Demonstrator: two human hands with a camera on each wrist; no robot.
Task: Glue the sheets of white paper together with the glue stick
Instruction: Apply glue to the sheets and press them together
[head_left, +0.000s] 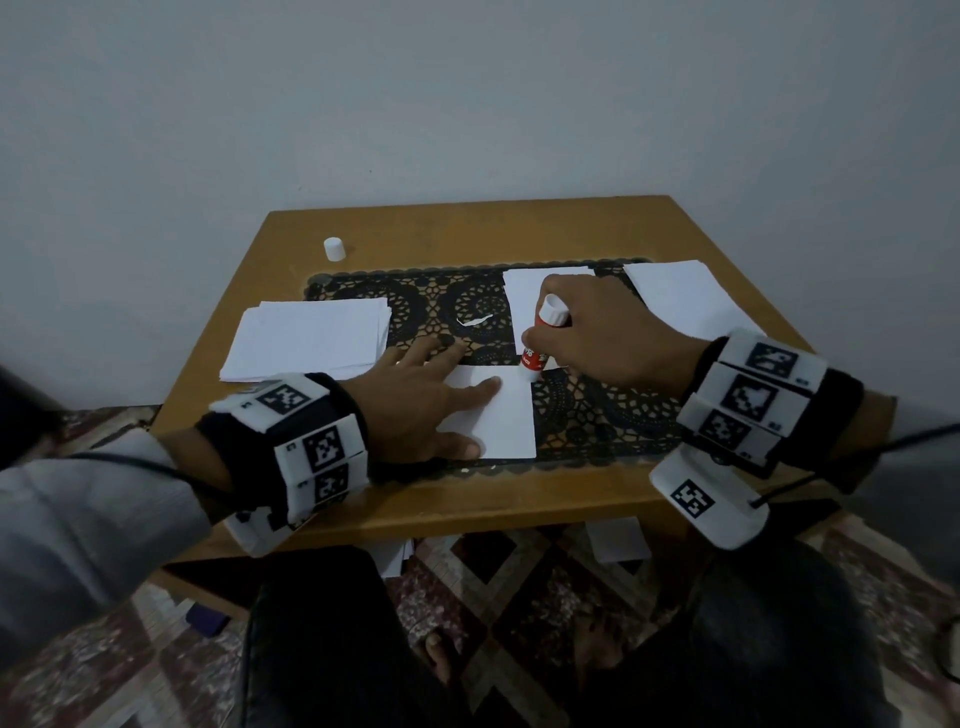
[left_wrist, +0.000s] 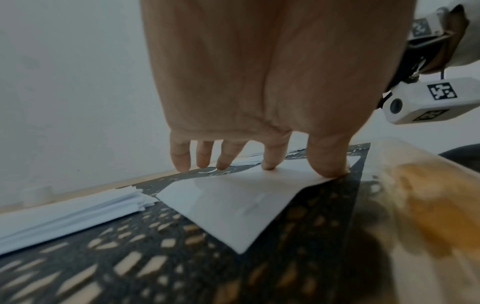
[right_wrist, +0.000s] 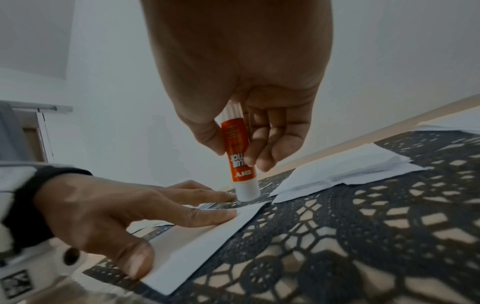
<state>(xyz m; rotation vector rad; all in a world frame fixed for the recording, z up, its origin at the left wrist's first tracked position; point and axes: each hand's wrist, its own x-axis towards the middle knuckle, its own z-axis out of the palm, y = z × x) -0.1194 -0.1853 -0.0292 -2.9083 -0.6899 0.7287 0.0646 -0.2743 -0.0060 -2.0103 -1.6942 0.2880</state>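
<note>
A small white sheet (head_left: 506, 421) (left_wrist: 233, 205) (right_wrist: 197, 242) lies on the black lace mat near the table's front edge. My left hand (head_left: 415, 410) (left_wrist: 259, 102) (right_wrist: 111, 211) lies flat on it, its straight fingers pressing the sheet down. My right hand (head_left: 597, 332) (right_wrist: 241, 82) grips a red and white glue stick (head_left: 537, 343) (right_wrist: 240, 162), held upright with its lower end at the sheet's far right corner. The stick's very tip is hidden.
A stack of white sheets (head_left: 311, 338) (left_wrist: 67, 214) lies at the left. More sheets (head_left: 524, 296) (right_wrist: 345, 170) lie behind my right hand, and another pile (head_left: 680, 296) at the far right. A white cap (head_left: 334, 248) stands at the back left of the wooden table (head_left: 467, 509). The lace mat (head_left: 597, 415) covers the middle.
</note>
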